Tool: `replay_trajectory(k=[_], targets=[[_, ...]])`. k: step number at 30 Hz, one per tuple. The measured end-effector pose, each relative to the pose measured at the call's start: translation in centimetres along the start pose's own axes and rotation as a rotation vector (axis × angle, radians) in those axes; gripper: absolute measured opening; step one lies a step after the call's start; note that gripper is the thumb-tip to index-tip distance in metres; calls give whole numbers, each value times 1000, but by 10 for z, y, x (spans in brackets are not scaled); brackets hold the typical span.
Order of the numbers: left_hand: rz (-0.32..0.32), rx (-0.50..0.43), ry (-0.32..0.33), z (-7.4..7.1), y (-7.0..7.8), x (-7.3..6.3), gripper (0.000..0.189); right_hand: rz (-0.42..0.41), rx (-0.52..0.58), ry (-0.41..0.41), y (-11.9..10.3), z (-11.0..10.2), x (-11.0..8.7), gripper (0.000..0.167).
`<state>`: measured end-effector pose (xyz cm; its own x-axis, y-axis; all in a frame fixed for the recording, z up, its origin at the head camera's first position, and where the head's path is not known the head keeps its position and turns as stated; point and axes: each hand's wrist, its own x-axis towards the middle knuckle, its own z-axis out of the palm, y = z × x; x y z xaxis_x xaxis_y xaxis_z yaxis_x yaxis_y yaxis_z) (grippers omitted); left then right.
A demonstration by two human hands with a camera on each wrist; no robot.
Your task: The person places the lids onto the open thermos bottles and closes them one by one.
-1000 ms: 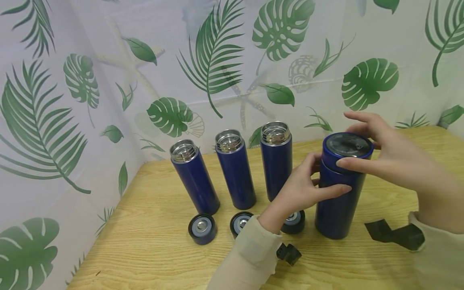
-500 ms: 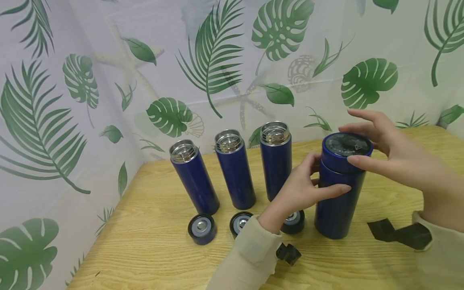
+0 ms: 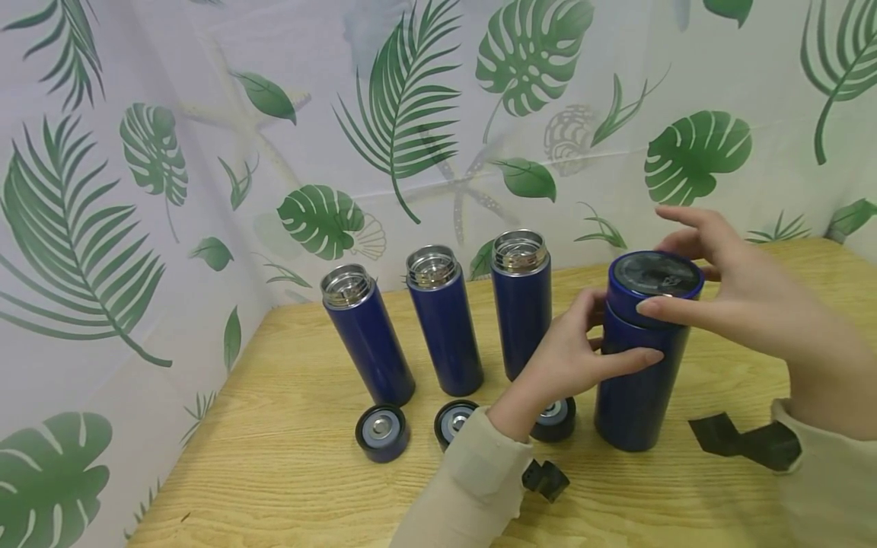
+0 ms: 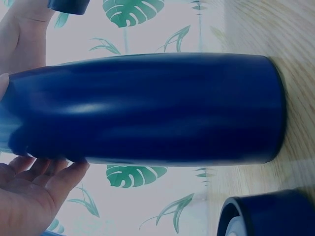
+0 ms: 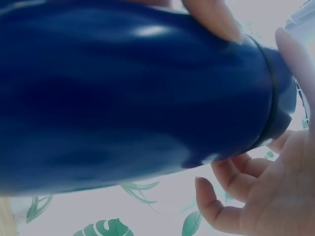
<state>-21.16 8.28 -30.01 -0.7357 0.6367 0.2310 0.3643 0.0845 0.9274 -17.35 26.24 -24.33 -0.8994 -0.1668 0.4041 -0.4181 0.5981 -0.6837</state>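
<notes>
In the head view a dark blue thermos bottle (image 3: 633, 403) stands upright at the right, its black-topped lid (image 3: 622, 303) sitting on the mouth. My left hand (image 3: 565, 350) grips the bottle's upper body, thumb across the front. My right hand (image 3: 760, 301) holds the lid, with the thumb on its near side and the fingers behind, partly hidden. The left wrist view shows the bottle's side (image 4: 162, 108) lengthwise. In the right wrist view a dark seam separates lid (image 5: 284, 93) and body, with my right hand (image 5: 275, 196) around that end.
Three lidless blue bottles (image 3: 373, 346) with steel threaded mouths stand in a row to the left. Before them lie three lids (image 3: 381, 434), undersides up, two partly covered by my left arm. Black strap pieces (image 3: 546, 479) show near both sleeves. A leaf-patterned cloth backs the table (image 3: 274, 487).
My right hand loosened and drew back slightly half a second ago, then came forward onto the lid again. The pale mark on the lid's top has shifted a little left. My left hand stayed put.
</notes>
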Motion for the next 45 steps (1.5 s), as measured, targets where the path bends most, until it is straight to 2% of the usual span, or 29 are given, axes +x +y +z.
replay_trajectory(k=[6, 13, 15, 17, 23, 27, 30, 32, 40, 42, 45], targets=[[-2, 1, 0, 0, 0, 0, 55, -22, 5, -15, 3, 0, 0, 86], [-1, 2, -5, 0, 0, 0, 56, -192, 93, -88, 12, -3, 0, 81], [-1, -2, -6, 0, 0, 0, 56, -208, 102, -100, 13, -3, 0, 81], [-1, -6, -7, 0, 0, 0, 55, -183, 95, -97, 12, -3, 0, 82], [0, -16, -5, 0, 0, 1, 56, 2, 35, -61, 1, -1, -1, 87], [-2, -13, 0, 0, 0, 1, 55, 36, -30, -18, -4, 0, -1, 91], [-1, -16, 0, 1, 0, 1, 55, 27, -84, 6, -4, 1, 0, 91], [0, -22, -2, 1, 0, 1, 55, -1, -69, 3, 0, 1, 0, 89], [-14, -19, 1, 1, -1, 1, 56, -250, 115, -104, 14, -6, -2, 87], [-13, -18, 2, 1, -1, 1, 56, -247, 109, -103, 14, -6, -1, 87], [-12, -18, 1, 1, -1, 1, 56, -170, 74, -73, 11, -5, -1, 90]])
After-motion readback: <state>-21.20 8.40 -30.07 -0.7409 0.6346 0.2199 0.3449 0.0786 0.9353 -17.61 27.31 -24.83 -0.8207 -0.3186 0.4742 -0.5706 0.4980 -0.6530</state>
